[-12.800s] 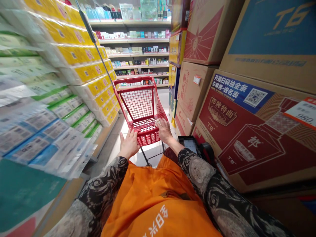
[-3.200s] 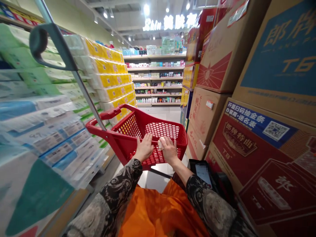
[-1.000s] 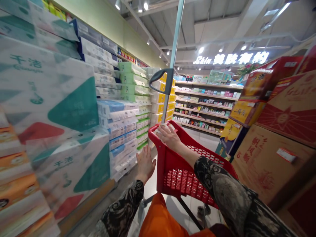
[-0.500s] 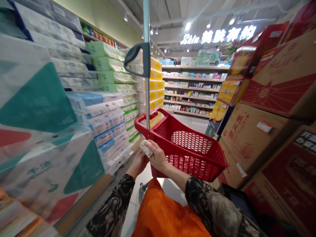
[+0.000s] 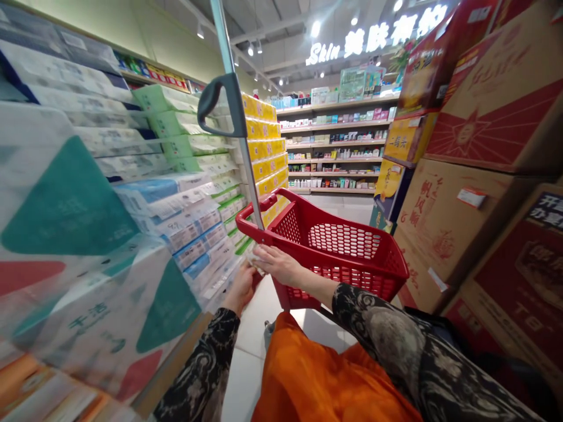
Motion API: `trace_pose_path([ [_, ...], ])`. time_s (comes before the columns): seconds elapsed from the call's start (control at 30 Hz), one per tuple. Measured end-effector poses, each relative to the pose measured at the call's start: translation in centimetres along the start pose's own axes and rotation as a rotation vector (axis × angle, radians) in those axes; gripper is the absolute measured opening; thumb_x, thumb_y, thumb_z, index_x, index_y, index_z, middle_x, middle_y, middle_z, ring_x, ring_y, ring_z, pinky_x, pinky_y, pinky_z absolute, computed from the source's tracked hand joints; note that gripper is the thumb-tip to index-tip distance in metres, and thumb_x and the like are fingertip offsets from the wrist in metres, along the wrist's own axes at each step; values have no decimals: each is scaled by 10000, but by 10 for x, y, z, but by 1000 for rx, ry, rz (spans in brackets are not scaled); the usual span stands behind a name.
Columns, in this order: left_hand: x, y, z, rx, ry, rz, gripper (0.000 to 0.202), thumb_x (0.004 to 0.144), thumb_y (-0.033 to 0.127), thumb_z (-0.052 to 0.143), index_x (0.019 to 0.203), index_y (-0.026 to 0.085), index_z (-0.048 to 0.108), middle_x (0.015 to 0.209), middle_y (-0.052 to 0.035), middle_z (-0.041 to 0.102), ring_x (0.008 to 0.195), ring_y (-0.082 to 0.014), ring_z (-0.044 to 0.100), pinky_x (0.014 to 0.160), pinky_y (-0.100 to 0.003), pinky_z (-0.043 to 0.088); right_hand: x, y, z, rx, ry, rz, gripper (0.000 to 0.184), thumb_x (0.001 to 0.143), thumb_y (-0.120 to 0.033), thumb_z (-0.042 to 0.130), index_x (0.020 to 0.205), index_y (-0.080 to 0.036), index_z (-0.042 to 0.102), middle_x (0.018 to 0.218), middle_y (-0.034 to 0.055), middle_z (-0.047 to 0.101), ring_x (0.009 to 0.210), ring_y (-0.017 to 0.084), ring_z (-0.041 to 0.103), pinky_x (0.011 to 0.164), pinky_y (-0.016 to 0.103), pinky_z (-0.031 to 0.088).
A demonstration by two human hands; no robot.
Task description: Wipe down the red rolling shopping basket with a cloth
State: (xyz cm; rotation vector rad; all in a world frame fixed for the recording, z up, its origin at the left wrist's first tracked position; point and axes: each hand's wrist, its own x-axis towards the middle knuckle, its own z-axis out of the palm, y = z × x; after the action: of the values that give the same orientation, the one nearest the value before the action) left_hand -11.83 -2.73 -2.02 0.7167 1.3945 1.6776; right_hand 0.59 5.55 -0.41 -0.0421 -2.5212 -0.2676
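Note:
A small, whitish, soft-looking piece, cloth or tissue, is pressed between my two hands beside the cart's rear corner. I cannot tell its exact kind. My left hand pinches its lower side with curled fingers. From the right, my right hand lies over it with fingers together, covering most of it. Just beyond my hands stands a red pull-along shopping basket with perforated walls. Its metal pole rises from the rear rim and carries a grey loop handle.
Stacked tissue packs and large wrapped bundles line my left. Cardboard cartons are piled on the right. Shelves of small goods stand at the back. Orange fabric covers my lap.
My right hand has slid and flattened over the whitish piece, which shows less now. The view has shifted, so the pole leans left and the basket stands slightly differently.

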Motion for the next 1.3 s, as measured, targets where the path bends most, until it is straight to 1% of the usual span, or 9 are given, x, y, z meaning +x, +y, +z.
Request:
trace_pose_path([
  [0.23, 10, -9, -37, 619, 293, 191, 540, 688, 137, 491, 1228, 140, 469, 1296, -163, 527, 1233, -278, 459, 1043, -483, 328, 28, 22, -13, -78, 89, 100, 329, 946, -119, 361, 1221, -90, 539, 1395, 107, 431, 1351, 281, 255, 1126, 453, 203],
  [0.4, -14, -45, -31, 1236, 187, 248, 587, 729, 99, 400, 1315, 90, 365, 1396, -207, 408, 1306, -309, 359, 1047, -576, 258, -31, 4, 39, -17, -79, 26, 253, 890, -96, 476, 1107, -100, 607, 1249, 114, 573, 1248, 226, 439, 1103, 397, 294],
  [0.5, -22, -57, -23, 1340, 130, 274, 617, 722, 66, 381, 1337, 93, 343, 1447, -191, 338, 1357, -300, 265, 1070, -607, 169, -57, -8, 59, 65, -209, 51, 227, 859, -118, 550, 1070, -130, 633, 1180, 108, 615, 1199, 228, 488, 1062, 417, 353],
  [0.57, -20, -57, -20, 1221, 136, 271, 651, 703, 63, 408, 1347, 121, 339, 1455, -171, 334, 1370, -283, 241, 1094, -576, 154, -55, -12, 57, 146, -208, 96, 269, 849, -127, 567, 1110, -164, 621, 1229, 96, 586, 1203, 221, 484, 1045, 396, 372],
  [0.67, -11, -48, -18, 721, 88, 182, 632, 727, 93, 420, 1347, 189, 346, 1384, -123, 450, 1301, -232, 382, 1066, -469, 318, -34, -14, 37, 307, -30, 308, 398, 858, -127, 520, 1254, -163, 527, 1343, 98, 487, 1221, 182, 471, 1016, 285, 401],
  [0.77, -5, -33, -12, 268, -49, 72, 486, 785, 136, 395, 1262, 208, 448, 1144, -71, 629, 1025, -167, 601, 874, -335, 502, -13, -24, 16, 477, 123, 447, 458, 866, -150, 478, 1323, -170, 452, 1361, 86, 458, 1214, 152, 479, 997, 246, 414],
  [0.9, -6, -22, -2, -286, -77, -23, 324, 765, 73, 436, 1033, 180, 584, 872, -3, 675, 692, -78, 616, 605, -158, 506, -1, -42, 11, 467, 171, 447, 423, 861, -111, 470, 1281, -158, 497, 1352, 85, 452, 1243, 138, 435, 1015, 227, 382],
  [1.1, -10, -13, 16, -133, 63, -249, 240, 773, 30, 442, 894, 171, 595, 698, 30, 629, 557, -68, 560, 547, -175, 481, -20, -38, 24, 73, 29, 471, 335, 932, -177, 419, 1246, -187, 535, 1448, 80, 342, 1286, 212, 368, 1079, 352, 309],
  [1.3, -17, 4, 27, 160, 44, -235, 227, 653, -19, 452, 768, 162, 528, 668, 68, 550, 581, -56, 515, 532, -171, 424, -35, -26, 11, -146, -45, 325, 392, 935, -149, 382, 1321, -178, 436, 1478, 71, 298, 1362, 253, 241, 1112, 455, 248],
])
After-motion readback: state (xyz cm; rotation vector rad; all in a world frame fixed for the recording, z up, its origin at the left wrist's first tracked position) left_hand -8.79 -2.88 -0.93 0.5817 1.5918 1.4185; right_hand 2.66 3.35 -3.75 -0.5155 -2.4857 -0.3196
